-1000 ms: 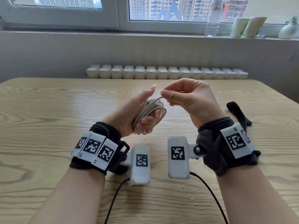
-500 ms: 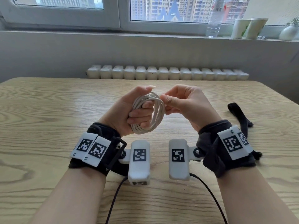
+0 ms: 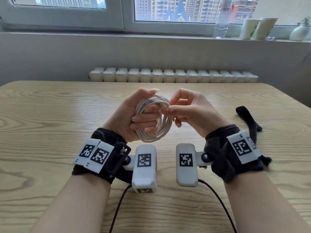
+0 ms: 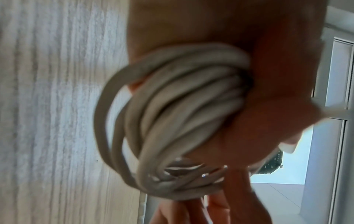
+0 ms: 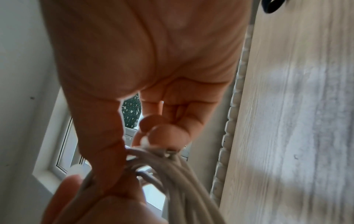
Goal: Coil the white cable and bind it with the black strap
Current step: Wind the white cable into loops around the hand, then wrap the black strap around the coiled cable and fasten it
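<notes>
Held the coiled white cable (image 3: 155, 118) mid-frame in the curled left hand (image 3: 133, 117), pinched its top strand with the right hand (image 3: 188, 111), left the black strap (image 3: 249, 117) flat on the wooden table (image 3: 50, 118) at right

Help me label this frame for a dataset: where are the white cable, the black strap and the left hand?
white cable (image 3: 165, 126), head view, on the right side of the coil's loops.
black strap (image 3: 247, 116), head view, on its middle, lying on the table.
left hand (image 3: 124, 118), head view, on the palm beside the coil.
</notes>
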`<state>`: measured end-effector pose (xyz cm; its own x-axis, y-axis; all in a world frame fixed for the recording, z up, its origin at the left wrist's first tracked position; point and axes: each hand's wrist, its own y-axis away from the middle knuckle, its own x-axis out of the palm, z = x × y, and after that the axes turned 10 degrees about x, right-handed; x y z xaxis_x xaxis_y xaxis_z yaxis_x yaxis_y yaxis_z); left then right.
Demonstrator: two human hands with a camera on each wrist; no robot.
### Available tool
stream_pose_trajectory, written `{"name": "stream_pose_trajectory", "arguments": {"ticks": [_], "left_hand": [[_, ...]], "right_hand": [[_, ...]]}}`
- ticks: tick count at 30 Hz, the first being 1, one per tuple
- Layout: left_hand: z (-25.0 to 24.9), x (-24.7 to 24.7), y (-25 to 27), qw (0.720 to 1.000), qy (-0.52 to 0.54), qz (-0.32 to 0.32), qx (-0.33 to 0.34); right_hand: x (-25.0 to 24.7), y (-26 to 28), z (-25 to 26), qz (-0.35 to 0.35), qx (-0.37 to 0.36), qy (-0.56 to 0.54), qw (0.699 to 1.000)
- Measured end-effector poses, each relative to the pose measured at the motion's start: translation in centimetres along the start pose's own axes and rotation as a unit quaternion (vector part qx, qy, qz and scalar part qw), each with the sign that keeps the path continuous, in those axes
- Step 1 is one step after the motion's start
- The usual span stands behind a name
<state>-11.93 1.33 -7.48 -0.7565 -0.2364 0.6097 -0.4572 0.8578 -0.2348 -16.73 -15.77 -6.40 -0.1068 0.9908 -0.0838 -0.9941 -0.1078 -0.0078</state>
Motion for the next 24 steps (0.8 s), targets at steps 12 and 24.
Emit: {"name": "stream_pose_trajectory", "arguments": {"ticks": [12, 24], "left_hand": [[0.8, 0.3, -0.6, 0.894, -0.323, -0.302, 0.075], [1.8, 1.0, -2.3, 0.819, -0.455, -0.333, 0.103]], "right_hand": [[-0.3, -0.6, -0.7, -0.114, 0.061, -0.045, 0.991], [-0.7, -0.9, 0.3, -0.157, 0.107, 0.025, 0.981]]}}
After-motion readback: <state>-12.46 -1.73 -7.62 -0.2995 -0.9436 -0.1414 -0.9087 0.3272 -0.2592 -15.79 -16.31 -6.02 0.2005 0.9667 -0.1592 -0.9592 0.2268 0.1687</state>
